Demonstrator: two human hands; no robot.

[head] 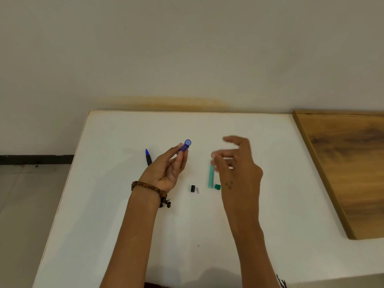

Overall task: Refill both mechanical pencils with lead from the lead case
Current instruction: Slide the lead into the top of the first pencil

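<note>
- While our left hand [166, 171], palm up, grips the purple pencil [185, 146] with its open end pointing up and away, our right hand [234, 165] hovers blurred just beside it; we cannot tell whether it holds anything.
- Under the right hand, a green lead case [211, 175] lies on the white table [270, 215], its green cap [217, 187] beside it.
- Between the hands lie a black cap [192, 188] and a small pale piece [197, 190].
- A second pencil [148, 157], black with a blue tip, lies left of the left hand.

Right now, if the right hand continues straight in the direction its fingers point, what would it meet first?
The right hand points left, toward the purple translucent pencil barrel held upright by the left hand. That barrel is probably first, though motion blur and depth leave it uncertain.
</note>
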